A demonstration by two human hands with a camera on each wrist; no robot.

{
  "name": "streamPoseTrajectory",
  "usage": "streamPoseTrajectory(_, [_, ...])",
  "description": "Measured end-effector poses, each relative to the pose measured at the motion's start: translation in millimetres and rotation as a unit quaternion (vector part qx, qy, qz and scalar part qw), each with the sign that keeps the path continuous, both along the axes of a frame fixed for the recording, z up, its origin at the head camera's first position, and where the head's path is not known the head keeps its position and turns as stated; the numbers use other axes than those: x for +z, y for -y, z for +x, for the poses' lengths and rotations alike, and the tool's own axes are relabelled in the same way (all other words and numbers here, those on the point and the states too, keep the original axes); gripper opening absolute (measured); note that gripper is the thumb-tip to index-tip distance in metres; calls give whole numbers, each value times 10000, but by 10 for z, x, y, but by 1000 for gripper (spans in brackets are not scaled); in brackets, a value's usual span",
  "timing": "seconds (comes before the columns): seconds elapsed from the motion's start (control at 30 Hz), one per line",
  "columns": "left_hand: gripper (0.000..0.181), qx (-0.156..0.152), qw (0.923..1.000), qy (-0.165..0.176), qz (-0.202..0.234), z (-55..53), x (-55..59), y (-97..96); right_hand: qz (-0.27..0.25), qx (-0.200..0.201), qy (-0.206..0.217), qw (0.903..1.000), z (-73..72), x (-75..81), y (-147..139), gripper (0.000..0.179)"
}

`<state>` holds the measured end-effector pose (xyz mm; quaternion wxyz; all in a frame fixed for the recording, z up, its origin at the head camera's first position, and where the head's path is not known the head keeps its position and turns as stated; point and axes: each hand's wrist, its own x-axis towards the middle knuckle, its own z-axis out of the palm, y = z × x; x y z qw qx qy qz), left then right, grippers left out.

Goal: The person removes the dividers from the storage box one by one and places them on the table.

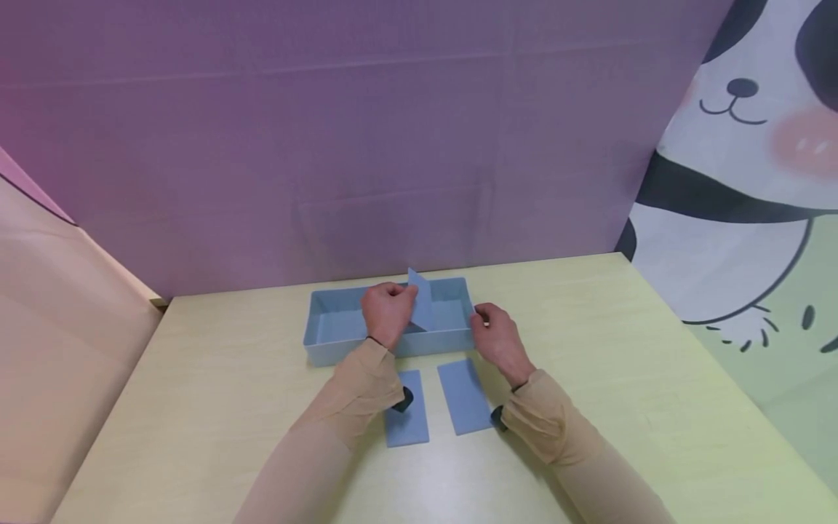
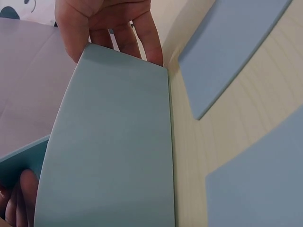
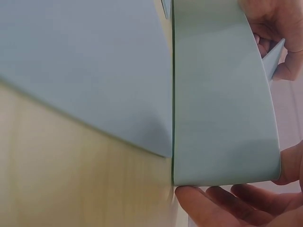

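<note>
A long, open-topped blue box (image 1: 353, 351) stands on the table. My left hand (image 1: 388, 313) reaches over its front wall and pinches a thin blue panel (image 1: 422, 302), which is tilted above the box's inside; its lower edge is partly hidden. At the box's right end, my right hand (image 1: 499, 336) holds the end wall, thumb by the rim and fingers along the outside, as the right wrist view shows. Two more flat blue panels lie in front of the box, a left panel (image 1: 409, 429) partly under my left sleeve and a right panel (image 1: 465, 397).
The pale wooden table (image 1: 216, 407) extends to both sides of the box. Behind it hangs a purple cloth (image 1: 393, 145). A panda-print cloth (image 1: 740, 247) borders the right side and a pale cloth (image 1: 59, 327) the left. Both wrists carry small dark devices.
</note>
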<state>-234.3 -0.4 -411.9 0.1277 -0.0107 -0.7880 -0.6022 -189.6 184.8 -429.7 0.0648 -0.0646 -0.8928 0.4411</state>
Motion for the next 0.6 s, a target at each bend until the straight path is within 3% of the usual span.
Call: streamPoseTrajectory(0.6, [20, 80, 9998, -128, 117, 8, -3, -11, -8, -8, 24, 10000, 22, 11, 5, 37])
